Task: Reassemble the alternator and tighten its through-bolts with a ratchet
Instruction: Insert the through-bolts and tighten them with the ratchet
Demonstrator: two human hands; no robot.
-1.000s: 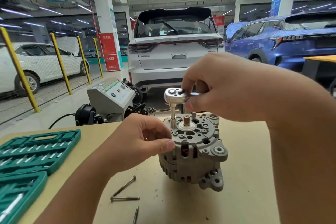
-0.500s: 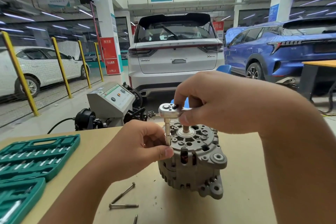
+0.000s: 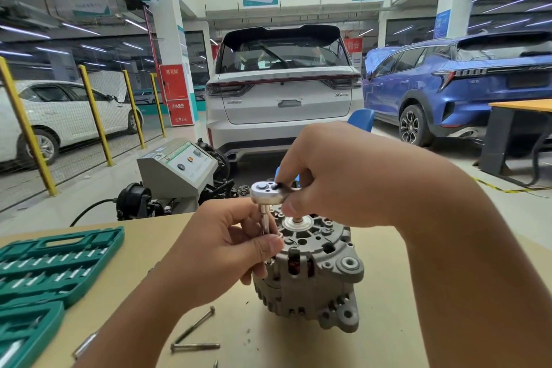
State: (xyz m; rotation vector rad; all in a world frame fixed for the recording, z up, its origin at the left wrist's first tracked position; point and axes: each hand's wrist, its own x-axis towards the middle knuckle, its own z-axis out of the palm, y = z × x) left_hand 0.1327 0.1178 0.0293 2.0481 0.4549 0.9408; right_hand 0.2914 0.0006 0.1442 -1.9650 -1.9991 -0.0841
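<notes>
A grey alternator point(image 3: 310, 278) stands on the tan table point(image 3: 385, 317) with its shaft end up. My right hand point(image 3: 337, 170) grips a chrome ratchet point(image 3: 267, 193) by the head, its handle hidden in the palm. A socket extension point(image 3: 265, 219) drops from the ratchet head toward the alternator's left rim. My left hand point(image 3: 221, 251) pinches that extension between thumb and fingers, just beside the housing. Loose through-bolts point(image 3: 195, 346) lie on the table in front of the alternator.
A green socket set case point(image 3: 44, 266) lies open at the table's left edge. Behind the table stands a grey test machine point(image 3: 176, 167). Parked cars and yellow posts fill the workshop floor beyond. Another table point(image 3: 519, 106) is at far right.
The ratchet and extension have shifted slightly left across the alternator's top, and my left hand has closed its pinch on the extension. The camera view has tilted upward.
</notes>
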